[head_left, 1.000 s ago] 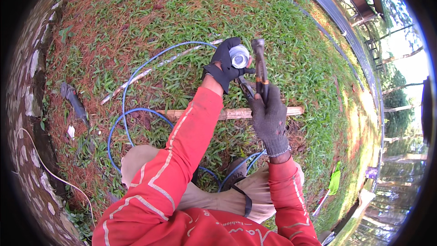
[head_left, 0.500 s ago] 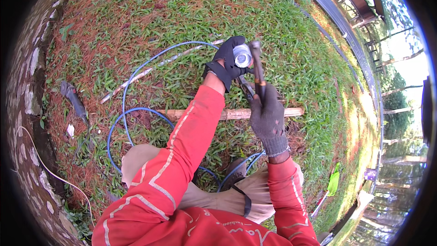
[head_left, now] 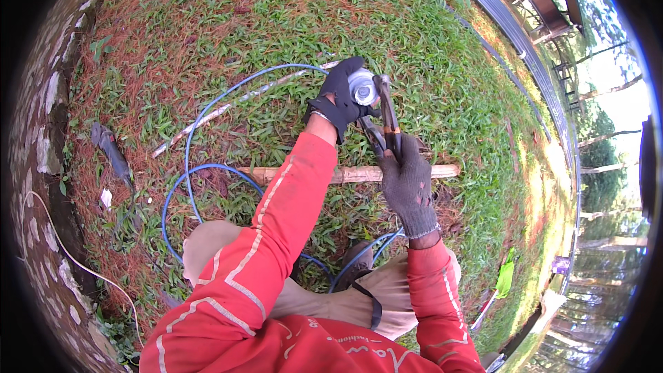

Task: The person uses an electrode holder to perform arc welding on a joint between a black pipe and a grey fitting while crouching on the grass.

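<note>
My left hand [head_left: 335,100], in a black glove, is wrapped round a shiny, clear-to-silvery round piece [head_left: 362,88] with rings on its end face. The blue hose [head_left: 238,85] runs up to this hand; where it ends is hidden. My right hand [head_left: 409,190], in a worn dark knitted glove, is closed on a dark metal tool [head_left: 389,112] with two spread arms, like pincers or pliers; its exact kind is unclear. One arm's blunt end stands close beside the round piece, and the other arm reaches down near my left fingers. Whether they touch cannot be made out.
A bamboo pole [head_left: 356,174] lies across the grass, with a thin pale rod [head_left: 207,119] beyond it. At left sits a grey power tool [head_left: 114,154] near a stone wall [head_left: 52,166]. A green-bladed item [head_left: 505,276] lies right; dark pipes [head_left: 511,34] run along the back right.
The tool's blunt end has moved slightly down and left, nearer the round piece. Both hands have shifted a little; their grips look the same.
</note>
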### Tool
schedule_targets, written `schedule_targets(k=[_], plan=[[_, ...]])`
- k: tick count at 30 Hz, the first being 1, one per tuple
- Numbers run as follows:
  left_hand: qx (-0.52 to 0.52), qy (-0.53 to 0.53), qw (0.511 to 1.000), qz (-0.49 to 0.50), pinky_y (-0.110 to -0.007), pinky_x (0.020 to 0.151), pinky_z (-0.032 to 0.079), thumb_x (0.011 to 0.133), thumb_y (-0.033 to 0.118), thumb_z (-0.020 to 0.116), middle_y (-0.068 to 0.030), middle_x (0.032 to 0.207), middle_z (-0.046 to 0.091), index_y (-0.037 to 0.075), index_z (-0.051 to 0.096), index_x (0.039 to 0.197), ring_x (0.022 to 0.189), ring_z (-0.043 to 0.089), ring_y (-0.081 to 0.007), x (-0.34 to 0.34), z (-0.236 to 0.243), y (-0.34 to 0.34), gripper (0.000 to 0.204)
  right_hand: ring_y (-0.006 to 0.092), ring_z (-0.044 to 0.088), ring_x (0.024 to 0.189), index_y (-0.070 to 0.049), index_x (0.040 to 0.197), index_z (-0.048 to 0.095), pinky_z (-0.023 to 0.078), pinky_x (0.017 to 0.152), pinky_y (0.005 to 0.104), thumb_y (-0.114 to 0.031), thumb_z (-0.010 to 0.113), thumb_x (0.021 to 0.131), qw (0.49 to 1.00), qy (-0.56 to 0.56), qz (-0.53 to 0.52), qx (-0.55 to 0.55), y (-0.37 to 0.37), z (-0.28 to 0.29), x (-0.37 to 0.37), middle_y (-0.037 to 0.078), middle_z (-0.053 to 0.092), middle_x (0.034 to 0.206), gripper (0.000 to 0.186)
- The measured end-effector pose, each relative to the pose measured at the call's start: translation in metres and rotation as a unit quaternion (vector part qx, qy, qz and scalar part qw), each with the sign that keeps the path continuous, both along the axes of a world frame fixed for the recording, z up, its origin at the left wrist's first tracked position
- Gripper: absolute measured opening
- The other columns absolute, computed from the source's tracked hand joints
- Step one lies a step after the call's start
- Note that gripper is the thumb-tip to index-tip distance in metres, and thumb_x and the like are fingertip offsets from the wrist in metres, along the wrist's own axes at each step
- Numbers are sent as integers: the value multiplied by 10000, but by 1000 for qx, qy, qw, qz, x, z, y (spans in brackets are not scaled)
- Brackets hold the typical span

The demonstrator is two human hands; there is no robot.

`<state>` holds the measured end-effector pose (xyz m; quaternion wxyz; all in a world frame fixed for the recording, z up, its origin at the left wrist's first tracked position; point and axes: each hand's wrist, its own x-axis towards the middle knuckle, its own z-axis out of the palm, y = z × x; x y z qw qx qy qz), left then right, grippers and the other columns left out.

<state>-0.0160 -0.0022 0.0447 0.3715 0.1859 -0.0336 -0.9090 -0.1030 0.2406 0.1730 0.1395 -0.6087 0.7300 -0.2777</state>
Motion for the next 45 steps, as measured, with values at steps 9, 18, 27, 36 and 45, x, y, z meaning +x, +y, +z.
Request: schedule_targets(k=[9, 18, 27, 36, 45], plan=[[-63, 121, 990, -47, -604, 860, 602, 1077, 416, 720, -109, 1129, 795, 134, 711, 1247, 1123, 765, -328, 4, 14, 4, 330, 487, 795, 916, -60, 1398, 645, 603, 755, 528, -135, 666, 1103, 999, -40, -25, -25, -2, 5, -7, 260, 766, 986, 304], [13, 82, 997, -10, -614, 901, 661, 1053, 347, 753, -111, 1049, 786, 137, 709, 1137, 989, 780, -340, -5, 18, 6, 231, 508, 792, 926, -67, 1433, 630, 612, 781, 527, -110, 692, 1084, 986, -104, -35, -124, 1, 12, 9, 259, 766, 995, 357], [6, 45, 999, 17, -559, 772, 690, 1042, 347, 763, -132, 1002, 768, 96, 695, 1087, 891, 764, -357, -5, 17, 5, 264, 522, 783, 915, -64, 1416, 627, 604, 764, 578, -114, 655, 1095, 994, -74, -34, -67, 0, 15, 8, 277, 771, 1008, 326], [3, 38, 999, -19, -492, 871, 688, 1056, 339, 755, -69, 952, 775, 143, 708, 1071, 870, 790, -281, 0, 18, 8, 201, 546, 760, 938, -66, 1423, 607, 588, 746, 574, -105, 661, 1094, 1000, -13, 12, -7, 1, 1, 1, 306, 750, 1020, 335], [-22, 9, 999, -22, -537, 772, 656, 1039, 394, 765, -44, 909, 753, 195, 694, 1030, 801, 741, -292, 1, 7, -2, 212, 546, 760, 929, -63, 1401, 641, 588, 760, 577, -101, 661, 1086, 1000, 6, 19, -5, -2, -3, 0, 303, 758, 999, 317]])
